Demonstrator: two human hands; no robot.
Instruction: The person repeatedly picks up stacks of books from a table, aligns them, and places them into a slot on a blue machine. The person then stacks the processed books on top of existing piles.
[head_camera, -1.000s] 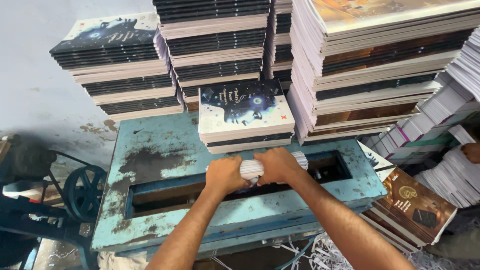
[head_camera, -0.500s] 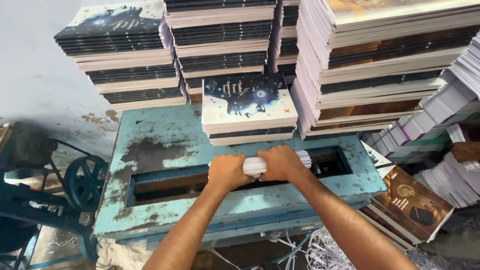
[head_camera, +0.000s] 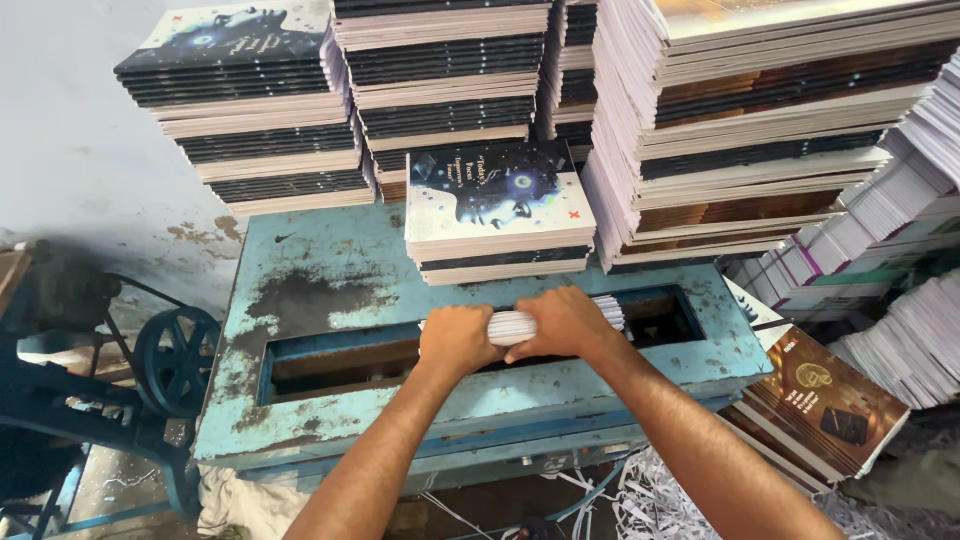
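Note:
Both hands press on a thick white bundle of book pages (head_camera: 512, 325) that stands spine-up in the long slot (head_camera: 330, 362) of a worn blue metal machine table (head_camera: 330, 280). My left hand (head_camera: 458, 340) grips the bundle's left part. Over the right part my right hand (head_camera: 562, 322) is closed, and page edges stick out past it. Just behind the hands lies a short stack of books with a dark blue and white cover (head_camera: 498, 210).
Tall stacks of books (head_camera: 760, 130) fill the back and right. More books with a brown cover (head_camera: 815, 400) lean low at the right. A black wheel (head_camera: 175, 360) sits on the machine's left side. Paper shreds (head_camera: 650, 500) litter the floor below.
The view has shifted slightly. Both hands stay closed on the white bundle in the slot, with hardly any movement.

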